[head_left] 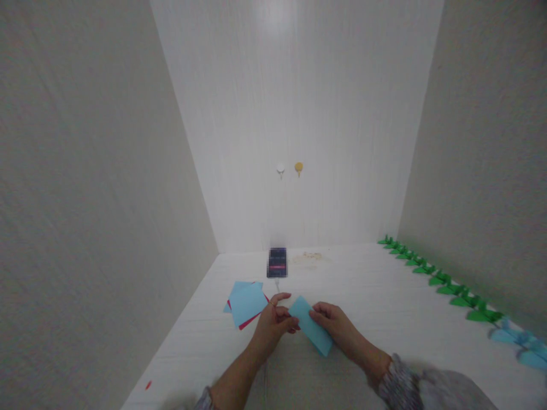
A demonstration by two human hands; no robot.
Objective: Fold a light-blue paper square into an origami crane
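Observation:
Between my two hands is a light blue sheet of paper (313,329), folded into a narrow rectangle and tilted, its lower end toward the right. My left hand (280,319) pinches its left edge between thumb and fingers, with the index finger stretched past it. On the opposite edge, my right hand (331,320) grips the paper, thumb on top and the other fingers partly hidden behind. Left of my left hand lies a loose stack of square paper sheets (248,303), light blue on top with red edges showing below.
Along the right wall runs a row of green folded paper pieces (442,283), ending in light blue ones (519,339) nearer me. A blurred dark device (277,262) with a cable stands at the back. Two hooks (298,167) are on the back wall. A red scrap (148,385) lies front left.

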